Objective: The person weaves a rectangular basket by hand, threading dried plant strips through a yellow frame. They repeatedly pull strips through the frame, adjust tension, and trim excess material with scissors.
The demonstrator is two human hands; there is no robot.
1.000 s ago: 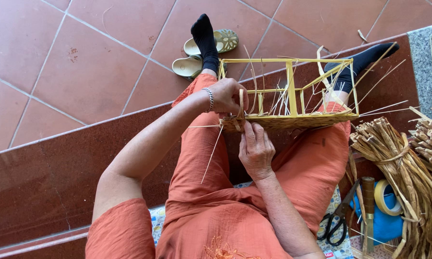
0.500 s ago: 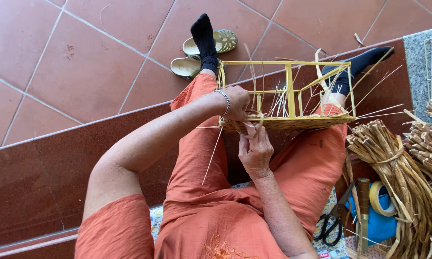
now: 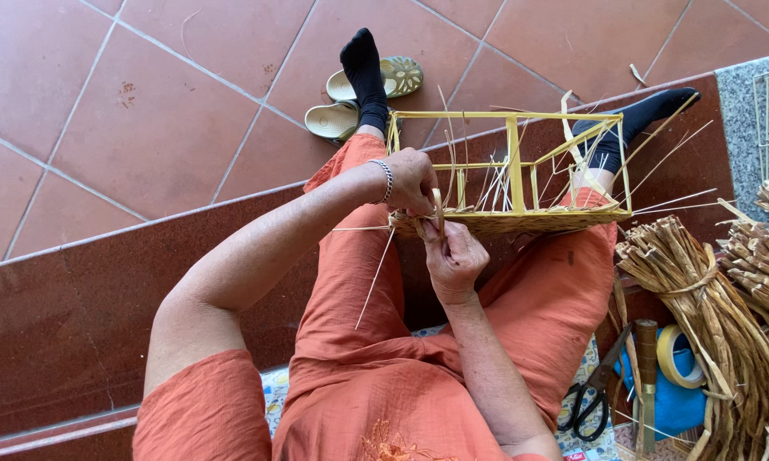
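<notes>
The yellow box-shaped basket frame (image 3: 508,171) looks like smooth, dry cane with a rough woven bottom. The brown bundle of dried stalks (image 3: 700,333) looks rough and papery. The red tiled floor (image 3: 145,102) is smooth and a little shiny. The orange trousers (image 3: 359,341) are soft matt cloth.

Terracotta floor tiles (image 3: 145,102) spread far and left; a darker red step (image 3: 77,324) crosses near, with grey, perhaps granite, paving (image 3: 743,94) far right.
</notes>
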